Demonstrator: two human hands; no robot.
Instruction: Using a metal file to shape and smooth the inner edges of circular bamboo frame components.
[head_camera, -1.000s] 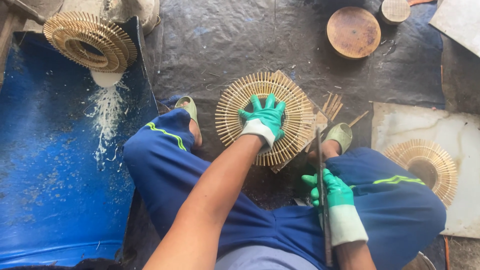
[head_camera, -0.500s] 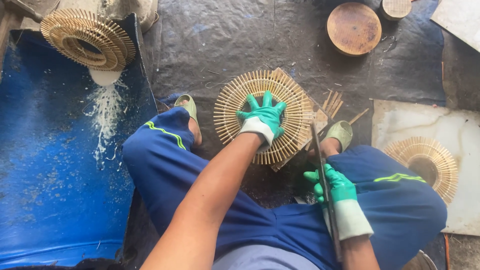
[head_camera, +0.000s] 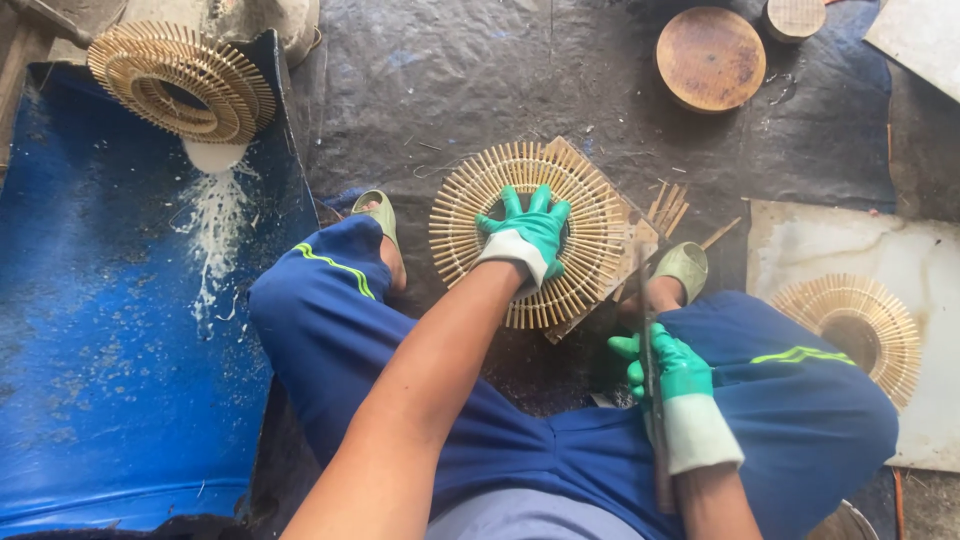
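While my left hand (head_camera: 528, 232) presses flat, fingers spread, on the bamboo ring (head_camera: 525, 235) lying on the floor between my feet, my right hand (head_camera: 668, 372) grips a long blade (head_camera: 648, 330). Since a second ago the blade has swung closer to the ring's right edge; trimming looks under way.

dark tarp (head_camera: 450, 80) on the ground carries a bamboo ring (head_camera: 530, 235) and wooden disc (head_camera: 711, 58).

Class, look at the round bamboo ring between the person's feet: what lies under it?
Under the bamboo ring a flat wooden board shows at its right edge. The left hand presses on top, covering the ring's centre; the board's middle is hidden.
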